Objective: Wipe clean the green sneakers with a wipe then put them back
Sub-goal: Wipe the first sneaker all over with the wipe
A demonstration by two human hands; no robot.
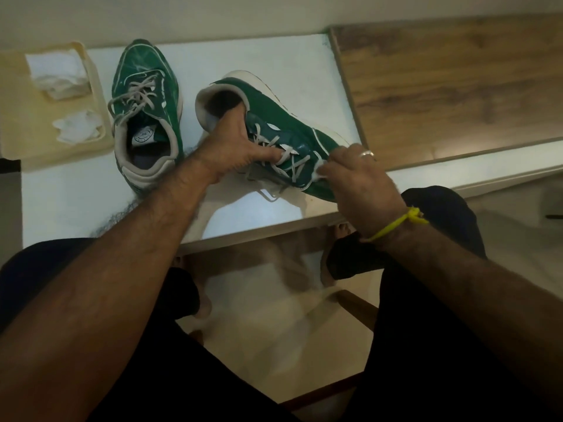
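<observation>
two sneakers on a table [259,214]

one sneaker [144,117] is set left, just beside a tray [18,123] of wipes [58,73]; the other [283,129] is held right of it, tilted.

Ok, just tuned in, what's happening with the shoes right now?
A person is cleaning one green sneaker, tipped on its side on the white table. The left hand grips it at the collar and laces, while the right hand presses a small white wipe against its upper. The other sneaker stands upright beside it, untouched. More wipes lie in a tray on the left.
</observation>
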